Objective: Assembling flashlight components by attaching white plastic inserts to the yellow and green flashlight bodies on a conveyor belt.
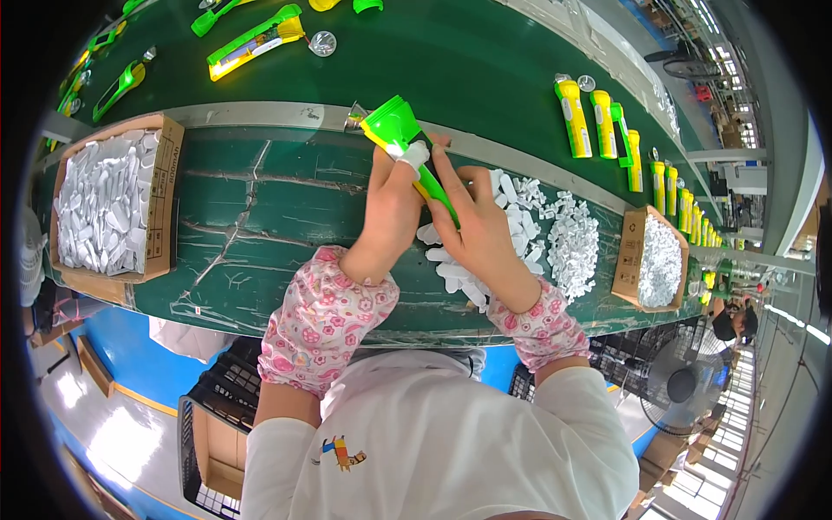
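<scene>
Hands are closed together on a green flashlight, which is held tilted above the far edge of the green desk, head pointing far-left. The left hand is wrapped around its body, a taped fingertip pressed on it; the right hand is gripping its near end. White plastic parts are heaped just right of the hands. A cardboard box of white pieces is set at the left.
</scene>
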A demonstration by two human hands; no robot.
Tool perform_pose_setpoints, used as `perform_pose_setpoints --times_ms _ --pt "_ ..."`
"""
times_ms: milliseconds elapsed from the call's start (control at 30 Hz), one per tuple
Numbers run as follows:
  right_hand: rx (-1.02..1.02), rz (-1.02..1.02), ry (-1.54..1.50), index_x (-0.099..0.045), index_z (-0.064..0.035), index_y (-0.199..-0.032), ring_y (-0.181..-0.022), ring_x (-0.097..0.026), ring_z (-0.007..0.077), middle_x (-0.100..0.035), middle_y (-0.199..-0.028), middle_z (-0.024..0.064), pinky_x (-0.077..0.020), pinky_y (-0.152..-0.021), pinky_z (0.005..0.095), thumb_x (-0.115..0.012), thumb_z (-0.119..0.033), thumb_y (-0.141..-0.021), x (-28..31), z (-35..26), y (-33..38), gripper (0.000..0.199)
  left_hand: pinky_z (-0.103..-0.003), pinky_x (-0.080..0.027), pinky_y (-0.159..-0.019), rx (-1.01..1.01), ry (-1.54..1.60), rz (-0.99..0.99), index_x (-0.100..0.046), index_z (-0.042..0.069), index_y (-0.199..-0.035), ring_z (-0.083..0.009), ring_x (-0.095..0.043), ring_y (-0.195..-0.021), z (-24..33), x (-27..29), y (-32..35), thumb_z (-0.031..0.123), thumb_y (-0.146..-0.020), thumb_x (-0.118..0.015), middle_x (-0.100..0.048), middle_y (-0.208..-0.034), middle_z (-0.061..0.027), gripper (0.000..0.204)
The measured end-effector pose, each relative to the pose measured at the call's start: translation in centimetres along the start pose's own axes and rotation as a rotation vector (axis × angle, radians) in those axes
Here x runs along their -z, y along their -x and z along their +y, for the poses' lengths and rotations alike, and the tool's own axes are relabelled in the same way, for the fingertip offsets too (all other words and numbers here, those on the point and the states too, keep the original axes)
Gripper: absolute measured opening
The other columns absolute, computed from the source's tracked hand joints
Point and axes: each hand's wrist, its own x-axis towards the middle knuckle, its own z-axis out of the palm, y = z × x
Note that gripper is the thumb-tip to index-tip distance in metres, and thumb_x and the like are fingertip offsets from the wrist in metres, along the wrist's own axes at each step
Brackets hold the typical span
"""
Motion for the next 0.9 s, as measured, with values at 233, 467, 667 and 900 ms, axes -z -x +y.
perform_pose_setpoints --times_ms 233,467,667,900 --pt "0.150 0.076 -0.470 -0.047 -0.0086 -0.138 -0.097 -0.054 0.0340 -0.052 -0.115 0.0178 -0.0467 -0.081 0.0405 -0.059 -0.004 -0.086 0.9 1.6 0.9 0.053 -0.043 -0.046 -0.099 0.035 0.086 -0.090 -0.046 -0.003 -0.125 -0.0313 -0.059 -0.110 1.9 1.6 -1.8 0.016 -0.094 -0.059 -0.058 -0.118 -0.0187 0.039" --pt "0.041 0.044 -0.330 -0.065 -0.0141 -0.118 -0.098 -0.054 0.0264 -0.054 -0.115 0.0104 -0.0468 -0.084 0.0372 -0.075 -0.011 -0.076 5.9 6.2 2.3 0.044 -0.039 -0.045 -0.085 0.411 0.257 -0.014 -0.045 0.001 -0.115 -0.0235 -0.053 -0.088 0.8 1.3 -1.7 0.041 -0.097 -0.050 -0.053 -0.095 -0.0106 0.044" --pt "-0.076 -0.024 0.141 -0.067 -0.0063 -0.095 -0.089 -0.059 0.0332 -0.061 -0.090 0.0123 -0.0476 -0.077 0.0404 -0.072 -0.001 -0.070 9.3 20.7 5.1 0.026 -0.026 -0.040 -0.061 0.320 0.351 -0.066 -0.043 0.004 -0.110 -0.0122 -0.042 -0.068 3.0 1.8 -2.5 0.036 -0.095 -0.055 -0.042 -0.083 -0.0051 0.037" --pt "-0.082 -0.208 0.430 -0.063 -0.0083 -0.086 -0.091 -0.058 0.0320 -0.060 -0.086 0.0123 -0.0462 -0.077 0.0442 -0.066 -0.006 -0.071 9.9 20.5 5.6 0.016 -0.042 -0.047 -0.093 0.349 0.230 -0.008 -0.046 0.001 -0.121 -0.0262 -0.058 -0.097 -1.0 1.0 -1.8 0.040 -0.098 -0.048 -0.059 -0.101 -0.0128 0.046"
